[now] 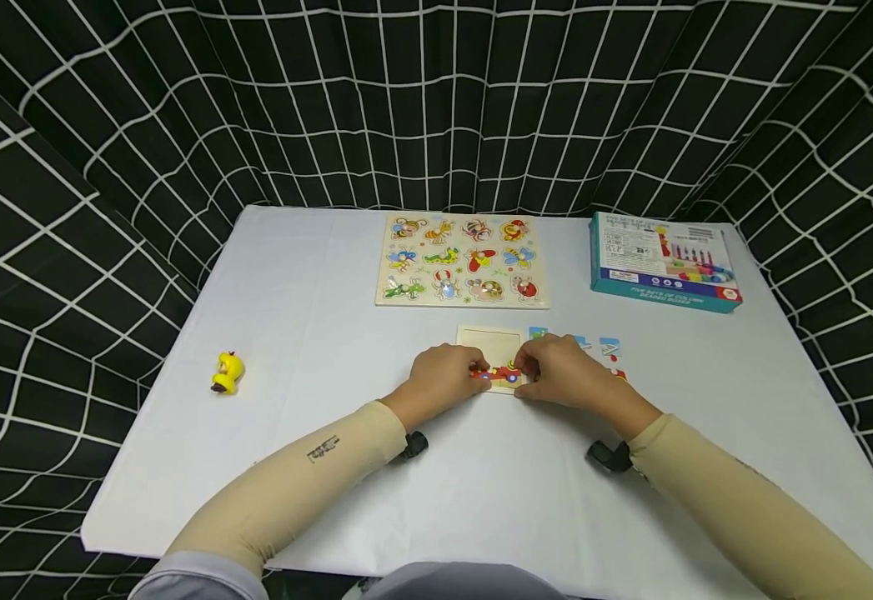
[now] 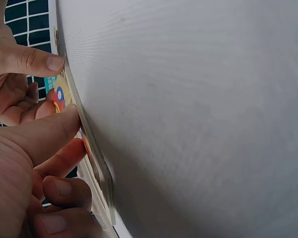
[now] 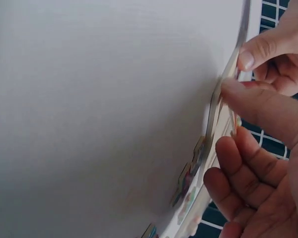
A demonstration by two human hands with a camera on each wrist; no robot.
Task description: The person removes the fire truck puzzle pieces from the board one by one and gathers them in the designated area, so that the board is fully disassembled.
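Observation:
A small square wooden puzzle tray [image 1: 490, 340] lies on the table between my hands. Over its near part sit puzzle pieces showing a red car [image 1: 496, 375] with blue-hubbed wheels. My left hand [image 1: 445, 372] pinches the left end of the car pieces between thumb and fingers, close above the tray's near edge. From the other side, my right hand [image 1: 565, 372] pinches their right end. In the left wrist view, the left thumb [image 2: 54, 131] covers part of the pieces. Loose picture pieces [image 1: 610, 346] lie beside the right hand, which partly hides them.
Behind the tray lies a wooden insect puzzle board [image 1: 462, 300]. A teal boxed bead set [image 1: 664, 260] stands at the back right, and a yellow duck toy [image 1: 229, 372] sits at the left. Black netted-pattern curtains [image 1: 436, 100] surround the white table [image 1: 316, 275].

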